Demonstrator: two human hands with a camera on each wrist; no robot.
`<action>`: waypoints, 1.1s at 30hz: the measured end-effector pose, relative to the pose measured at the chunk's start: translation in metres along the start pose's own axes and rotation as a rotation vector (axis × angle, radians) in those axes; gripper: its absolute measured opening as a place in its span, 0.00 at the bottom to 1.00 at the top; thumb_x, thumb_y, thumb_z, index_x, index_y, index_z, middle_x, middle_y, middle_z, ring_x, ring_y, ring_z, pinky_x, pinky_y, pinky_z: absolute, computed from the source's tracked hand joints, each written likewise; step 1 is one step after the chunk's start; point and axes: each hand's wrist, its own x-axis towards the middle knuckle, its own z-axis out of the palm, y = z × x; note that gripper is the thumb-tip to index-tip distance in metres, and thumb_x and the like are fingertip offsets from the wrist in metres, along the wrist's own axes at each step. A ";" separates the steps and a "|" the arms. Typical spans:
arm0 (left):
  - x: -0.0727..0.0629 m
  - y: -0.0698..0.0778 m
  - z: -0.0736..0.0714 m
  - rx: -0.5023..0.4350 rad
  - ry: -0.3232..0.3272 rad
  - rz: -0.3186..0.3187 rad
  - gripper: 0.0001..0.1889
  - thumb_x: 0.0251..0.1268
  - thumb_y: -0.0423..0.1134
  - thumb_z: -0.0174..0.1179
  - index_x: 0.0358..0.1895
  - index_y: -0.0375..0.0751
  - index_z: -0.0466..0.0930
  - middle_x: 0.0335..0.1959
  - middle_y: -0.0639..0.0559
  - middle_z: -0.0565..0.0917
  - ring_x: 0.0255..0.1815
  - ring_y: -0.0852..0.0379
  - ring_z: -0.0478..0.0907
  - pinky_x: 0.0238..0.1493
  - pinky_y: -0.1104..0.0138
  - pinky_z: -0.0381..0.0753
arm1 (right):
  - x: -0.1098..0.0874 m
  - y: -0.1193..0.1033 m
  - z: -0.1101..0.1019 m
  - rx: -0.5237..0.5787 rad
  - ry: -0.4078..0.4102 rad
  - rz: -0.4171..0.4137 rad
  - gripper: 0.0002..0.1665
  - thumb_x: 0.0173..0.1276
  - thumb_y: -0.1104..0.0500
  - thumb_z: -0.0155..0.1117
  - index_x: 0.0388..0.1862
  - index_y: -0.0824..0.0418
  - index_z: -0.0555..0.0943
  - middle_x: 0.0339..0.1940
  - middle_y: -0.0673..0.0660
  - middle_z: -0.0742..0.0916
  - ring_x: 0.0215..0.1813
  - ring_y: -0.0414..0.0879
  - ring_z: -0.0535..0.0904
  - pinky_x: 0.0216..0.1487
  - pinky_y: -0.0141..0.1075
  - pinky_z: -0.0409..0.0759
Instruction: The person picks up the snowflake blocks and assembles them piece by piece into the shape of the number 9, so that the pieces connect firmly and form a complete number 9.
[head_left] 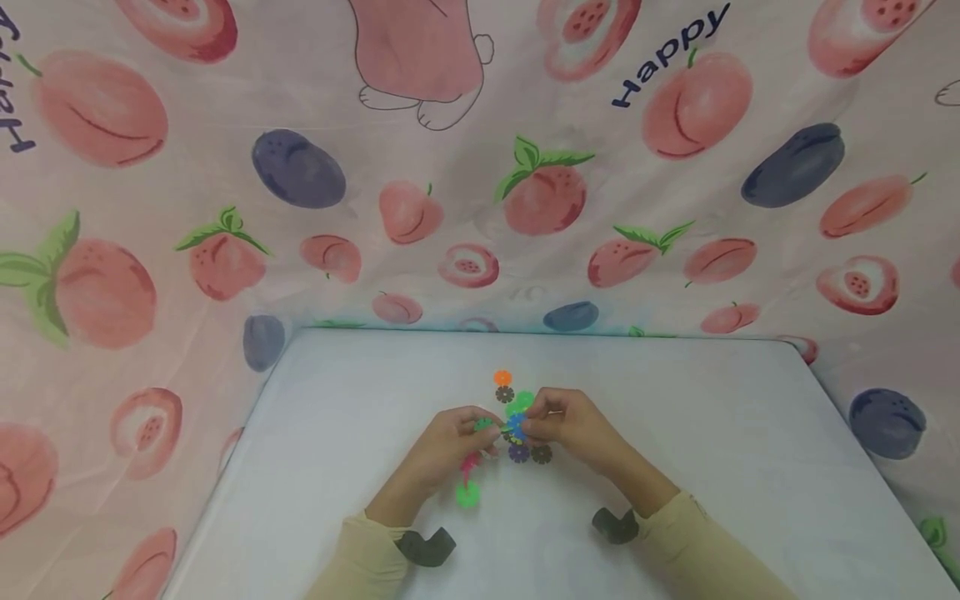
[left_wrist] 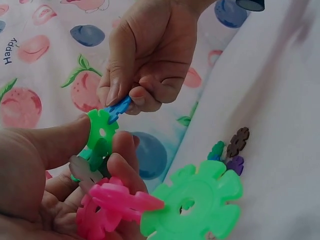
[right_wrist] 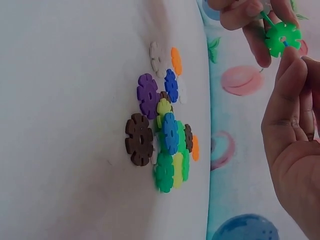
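Observation:
My left hand [head_left: 450, 447] holds a chain of slotted plastic flower discs. In the left wrist view, a light green disc [left_wrist: 99, 121] sits at its upper end, followed by a darker green disc [left_wrist: 98, 156], a white disc [left_wrist: 83, 171] and pink discs [left_wrist: 122, 196]. A larger-looking green disc [left_wrist: 212, 187] hangs off the pink end. Between thumb and fingers, my right hand [head_left: 567, 417] pinches a blue disc [left_wrist: 120, 107]. Its edge meets the rim of the light green one; whether the slots interlock I cannot tell.
Loose discs lie in a cluster on the white table [head_left: 337, 400] beneath the hands, among them a brown disc [right_wrist: 135, 142], a purple disc [right_wrist: 145, 97] and an orange disc [right_wrist: 176, 61]. Behind the table hangs a fruit-print cloth [head_left: 465, 167].

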 end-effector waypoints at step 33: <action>-0.001 0.001 -0.004 -0.089 -0.007 -0.031 0.15 0.74 0.44 0.60 0.53 0.36 0.79 0.42 0.41 0.89 0.41 0.52 0.86 0.48 0.66 0.83 | 0.003 0.010 -0.007 0.045 -0.042 -0.027 0.14 0.69 0.57 0.71 0.45 0.67 0.82 0.43 0.74 0.86 0.43 0.58 0.89 0.51 0.51 0.87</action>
